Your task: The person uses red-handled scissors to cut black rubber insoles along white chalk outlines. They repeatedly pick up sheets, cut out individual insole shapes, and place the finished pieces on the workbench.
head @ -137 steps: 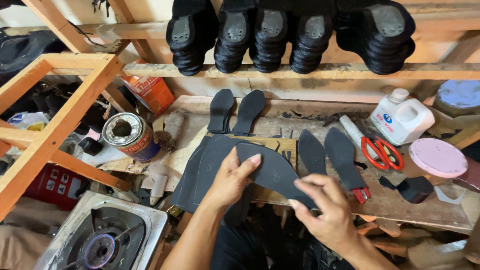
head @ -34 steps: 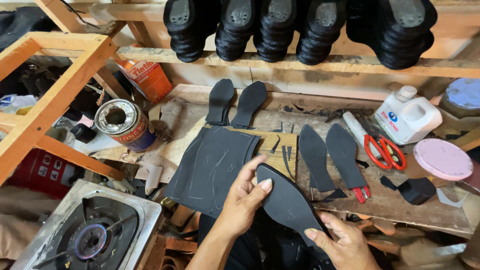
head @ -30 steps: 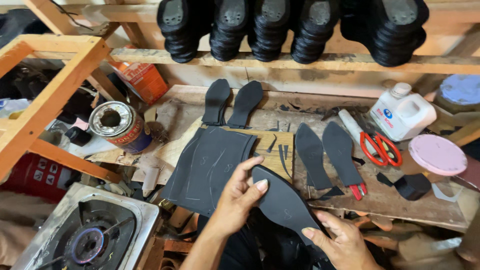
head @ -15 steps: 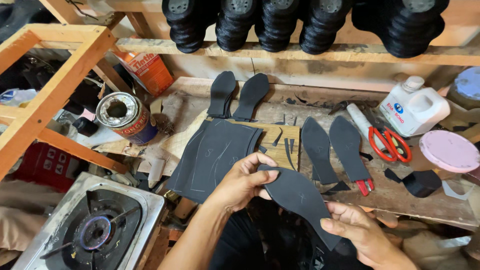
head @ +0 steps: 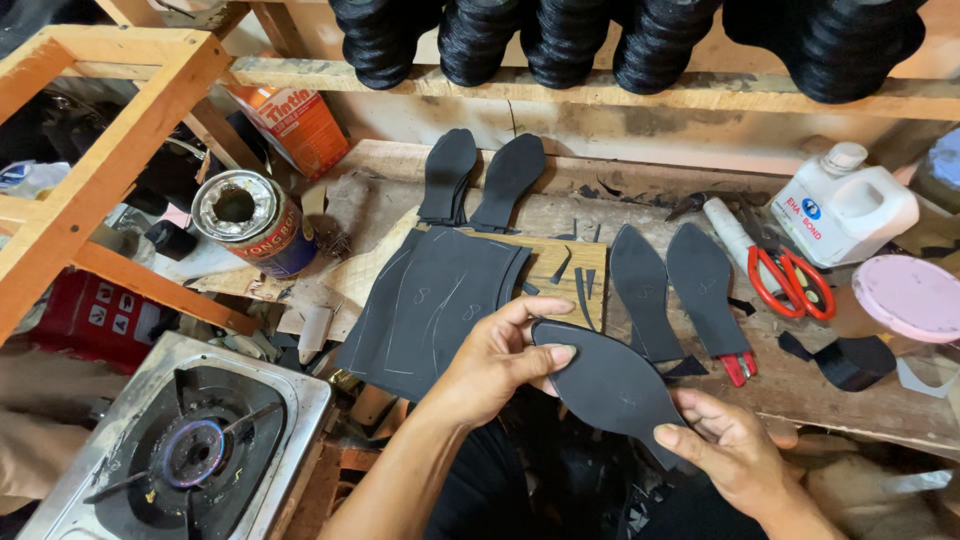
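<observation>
Cut-out black sole piece [head: 612,385] held just above the counter [head: 800,380] edge. Four finished soles lie beyond the fingertips; the marked black sheet [head: 430,310] beside them looks uncut, so more remains. Left hand [head: 490,362] fingers pinch the sole's rounded end; right hand [head: 728,452] fingers clamp its narrow end.

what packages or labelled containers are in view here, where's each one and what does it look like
Orange carton: far left behind the bench, tilted, orange with a white band of lettering.
Tin can: left of the black sheet, round, open top, silver rim, blue and white label.
White jug: far right on the bench, squat plastic, white cap, small blue round label.
Red box: lower left under the wooden frame, red with white print.
</observation>
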The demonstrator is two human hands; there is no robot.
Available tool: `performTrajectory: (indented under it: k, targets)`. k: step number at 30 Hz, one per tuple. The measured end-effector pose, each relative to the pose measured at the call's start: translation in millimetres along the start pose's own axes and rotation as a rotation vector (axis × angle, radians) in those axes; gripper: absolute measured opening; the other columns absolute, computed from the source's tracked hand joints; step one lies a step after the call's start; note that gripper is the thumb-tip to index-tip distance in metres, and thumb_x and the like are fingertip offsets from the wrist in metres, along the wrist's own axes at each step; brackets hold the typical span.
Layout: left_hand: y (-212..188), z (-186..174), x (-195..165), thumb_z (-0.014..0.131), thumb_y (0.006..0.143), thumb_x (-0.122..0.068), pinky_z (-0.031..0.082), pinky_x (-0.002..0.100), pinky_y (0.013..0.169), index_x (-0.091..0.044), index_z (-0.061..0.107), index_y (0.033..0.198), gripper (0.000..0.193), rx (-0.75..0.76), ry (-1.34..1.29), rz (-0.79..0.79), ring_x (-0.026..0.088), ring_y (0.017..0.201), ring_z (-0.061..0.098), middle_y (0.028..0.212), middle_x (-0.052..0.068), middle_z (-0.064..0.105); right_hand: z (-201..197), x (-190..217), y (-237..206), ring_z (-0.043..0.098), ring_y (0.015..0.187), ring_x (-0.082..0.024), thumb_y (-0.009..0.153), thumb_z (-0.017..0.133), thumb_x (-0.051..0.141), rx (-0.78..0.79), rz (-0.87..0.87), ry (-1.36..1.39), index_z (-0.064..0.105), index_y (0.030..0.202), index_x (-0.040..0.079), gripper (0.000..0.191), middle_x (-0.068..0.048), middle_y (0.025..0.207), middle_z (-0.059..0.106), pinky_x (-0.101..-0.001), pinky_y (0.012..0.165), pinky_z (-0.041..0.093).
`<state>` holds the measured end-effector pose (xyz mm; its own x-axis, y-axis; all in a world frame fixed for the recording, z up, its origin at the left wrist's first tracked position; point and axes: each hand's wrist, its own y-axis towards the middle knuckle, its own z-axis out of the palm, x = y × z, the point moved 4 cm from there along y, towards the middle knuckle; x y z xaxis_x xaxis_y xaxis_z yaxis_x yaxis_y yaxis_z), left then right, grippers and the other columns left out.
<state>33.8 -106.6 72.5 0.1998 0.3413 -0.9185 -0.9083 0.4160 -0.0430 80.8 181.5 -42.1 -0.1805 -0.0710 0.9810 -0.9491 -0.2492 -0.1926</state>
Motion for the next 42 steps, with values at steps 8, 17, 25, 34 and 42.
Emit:
performTrajectory:
  k: [8, 17, 25, 34, 42]
  targets:
    - [-11.8, -11.9, 24.5, 0.071, 0.094, -0.005, 0.054, 0.025, 0.076, -0.004, 0.067, 0.120, 0.026, -0.052, 0.031, 0.084, 0.009, 0.082, 0.062, 0.094, 0.003, 0.067, 7.9, 15.4, -20.2, 0.076, 0.099, -0.015, 0.079, 0.081, 0.021, -0.236, -0.291, -0.480, 0.072, 0.120, 0.000, 0.047, -0.010, 0.108, 0.081, -0.0298, 0.090, 0.056]
    - [-16.3, -33.8, 41.4, 0.072, 0.093, -0.001, 0.052, 0.024, 0.073, -0.004, 0.066, 0.113, 0.021, -0.030, 0.041, 0.125, 0.007, 0.082, 0.060, 0.092, 0.001, 0.065, 30.8, 50.9, -31.6, 0.075, 0.094, -0.018, 0.080, 0.080, 0.022, -0.159, -0.296, -0.481, 0.072, 0.120, 0.003, 0.045, -0.010, 0.105, 0.080, -0.0305, 0.085, 0.058]
    - [-14.4, -42.5, 58.7, 0.072, 0.093, 0.000, 0.043, 0.023, 0.064, -0.006, 0.065, 0.111, 0.021, -0.061, -0.103, 0.097, 0.007, 0.072, 0.052, 0.086, 0.000, 0.060, 44.0, 86.7, -40.3, 0.075, 0.089, -0.019, 0.080, 0.080, 0.024, -0.121, -0.323, -0.546, 0.072, 0.116, 0.004, 0.042, -0.010, 0.102, 0.082, -0.0310, 0.078, 0.061]
    - [-10.7, -29.6, 44.8, 0.071, 0.092, 0.000, 0.048, 0.023, 0.068, -0.005, 0.065, 0.114, 0.023, -0.074, -0.117, 0.087, 0.007, 0.078, 0.058, 0.094, 0.000, 0.066, 32.6, 57.8, -32.8, 0.074, 0.095, -0.017, 0.080, 0.079, 0.023, -0.095, -0.080, -0.394, 0.072, 0.124, 0.004, 0.047, -0.007, 0.105, 0.079, -0.0303, 0.086, 0.059]
    - [3.2, -18.5, 25.0, 0.057, 0.102, -0.012, 0.064, 0.037, 0.070, 0.001, 0.064, 0.122, 0.024, -0.056, -0.242, -0.098, 0.020, 0.077, 0.074, 0.097, 0.012, 0.074, 16.4, 17.8, -10.7, 0.069, 0.099, -0.014, 0.083, 0.077, 0.015, 0.067, 0.111, 0.196, 0.070, 0.126, -0.006, 0.049, -0.011, 0.114, 0.078, -0.0329, 0.089, 0.051]
